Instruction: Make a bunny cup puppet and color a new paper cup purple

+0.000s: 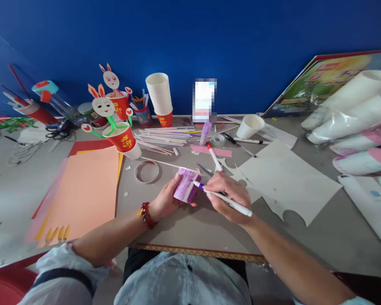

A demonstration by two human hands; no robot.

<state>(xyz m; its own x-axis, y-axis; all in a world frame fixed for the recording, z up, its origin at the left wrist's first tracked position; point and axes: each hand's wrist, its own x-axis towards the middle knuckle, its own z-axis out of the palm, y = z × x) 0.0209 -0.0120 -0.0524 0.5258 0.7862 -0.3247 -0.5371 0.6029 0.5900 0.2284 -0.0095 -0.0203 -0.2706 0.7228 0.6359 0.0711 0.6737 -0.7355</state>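
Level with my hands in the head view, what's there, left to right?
Peach rectangular paper sheet, pale round tape roll, purple-and-white cylindrical paper cup in the left hand, right hand with slim white marker, white paper sheet with curved cutouts.

I have cup (181,185) in left hand (167,198), pen (238,206) in right hand (229,192), tip at cup. Tape (146,181) left of cup, paper stack (85,186) further left. Sheet (292,182) right of right hand. Straws (167,137) behind tape, cup stack (159,93) behind straws.
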